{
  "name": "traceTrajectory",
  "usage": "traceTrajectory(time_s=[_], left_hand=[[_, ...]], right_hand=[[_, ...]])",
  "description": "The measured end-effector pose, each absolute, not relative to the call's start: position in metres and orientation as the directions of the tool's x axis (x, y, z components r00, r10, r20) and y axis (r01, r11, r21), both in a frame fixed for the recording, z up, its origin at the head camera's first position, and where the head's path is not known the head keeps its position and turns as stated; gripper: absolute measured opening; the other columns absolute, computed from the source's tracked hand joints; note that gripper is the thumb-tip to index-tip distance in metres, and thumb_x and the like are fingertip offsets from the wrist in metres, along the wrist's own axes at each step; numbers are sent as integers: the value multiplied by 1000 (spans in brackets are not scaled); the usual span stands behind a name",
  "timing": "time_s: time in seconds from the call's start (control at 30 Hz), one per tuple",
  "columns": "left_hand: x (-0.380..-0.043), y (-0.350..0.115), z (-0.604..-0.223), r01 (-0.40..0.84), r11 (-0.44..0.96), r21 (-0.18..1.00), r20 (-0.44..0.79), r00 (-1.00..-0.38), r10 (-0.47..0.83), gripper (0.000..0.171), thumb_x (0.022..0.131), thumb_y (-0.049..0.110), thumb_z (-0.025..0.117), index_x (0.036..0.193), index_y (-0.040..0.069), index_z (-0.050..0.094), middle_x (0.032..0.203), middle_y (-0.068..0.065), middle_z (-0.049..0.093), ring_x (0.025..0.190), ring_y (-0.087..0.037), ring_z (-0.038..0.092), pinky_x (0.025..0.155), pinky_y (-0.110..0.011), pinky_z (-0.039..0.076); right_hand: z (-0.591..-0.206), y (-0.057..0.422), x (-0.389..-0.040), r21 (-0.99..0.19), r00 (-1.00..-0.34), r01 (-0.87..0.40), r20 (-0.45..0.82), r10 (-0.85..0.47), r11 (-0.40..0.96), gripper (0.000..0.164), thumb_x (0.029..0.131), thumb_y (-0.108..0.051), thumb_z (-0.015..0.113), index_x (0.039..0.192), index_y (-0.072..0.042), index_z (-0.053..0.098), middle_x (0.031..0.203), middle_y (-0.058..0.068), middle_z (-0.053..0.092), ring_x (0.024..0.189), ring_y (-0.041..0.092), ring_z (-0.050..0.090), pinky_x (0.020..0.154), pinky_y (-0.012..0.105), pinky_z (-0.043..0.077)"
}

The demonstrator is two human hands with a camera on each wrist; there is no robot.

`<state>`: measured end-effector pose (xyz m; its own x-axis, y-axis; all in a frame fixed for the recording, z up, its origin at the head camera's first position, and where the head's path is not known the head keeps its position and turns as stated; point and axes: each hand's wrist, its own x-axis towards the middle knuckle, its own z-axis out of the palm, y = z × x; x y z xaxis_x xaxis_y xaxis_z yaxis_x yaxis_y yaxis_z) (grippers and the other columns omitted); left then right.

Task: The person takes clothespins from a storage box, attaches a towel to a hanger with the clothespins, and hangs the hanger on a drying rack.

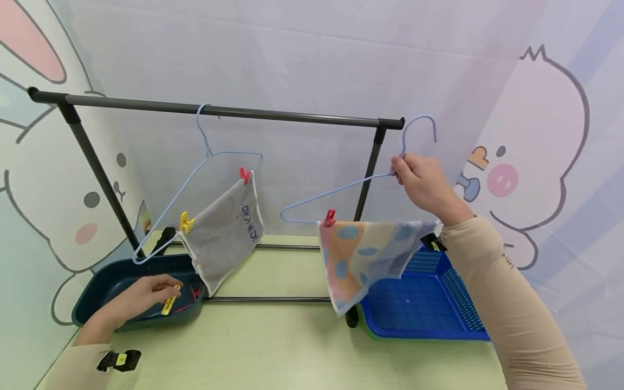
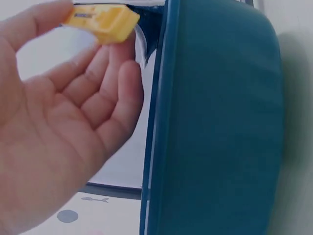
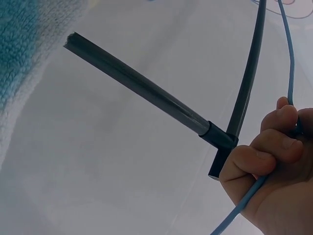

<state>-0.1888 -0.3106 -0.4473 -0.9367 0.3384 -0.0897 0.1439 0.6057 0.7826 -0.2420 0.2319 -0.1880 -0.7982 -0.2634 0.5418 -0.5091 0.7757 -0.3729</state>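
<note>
My right hand grips a light blue wire hanger just below its hook, beside the rack's right end. From that hanger's lower bar hangs a pastel patterned towel, with a red clothespin at its left corner; the right corner lies behind my sleeve. In the right wrist view, curled fingers wrap the blue wire. My left hand pinches a yellow clothespin between thumb and fingers, over the dark teal basin. The left wrist view shows this yellow clothespin near the basin's wall.
A black rack holds another blue hanger with a grey towel, held by a yellow clothespin and a red one. A blue basket stands at right on the pale green table.
</note>
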Motion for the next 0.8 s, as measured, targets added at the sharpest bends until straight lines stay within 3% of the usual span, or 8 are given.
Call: traceTrajectory(time_s=[0.27, 0.8], left_hand=[[-183, -294, -444, 184, 549, 816, -102, -887, 450, 37, 94, 24, 59, 119, -4, 58, 105, -11, 64, 89, -11, 62, 72, -27, 50], [-186, -250, -438, 243, 360, 901, -51, -764, 643, 27, 93, 12, 59, 115, -3, 57, 105, -12, 65, 90, -15, 63, 73, -27, 50]], right_hand=[[-188, 232, -242, -371, -791, -518, 550, -266, 771, 40, 103, -31, 38, 81, -4, 59, 68, 8, 50, 57, 22, 38, 53, 30, 30], [-189, 227, -240, -406, -809, -502, 532, -249, 763, 39, 103, -31, 38, 85, -3, 60, 72, 10, 53, 63, 23, 40, 56, 31, 31]])
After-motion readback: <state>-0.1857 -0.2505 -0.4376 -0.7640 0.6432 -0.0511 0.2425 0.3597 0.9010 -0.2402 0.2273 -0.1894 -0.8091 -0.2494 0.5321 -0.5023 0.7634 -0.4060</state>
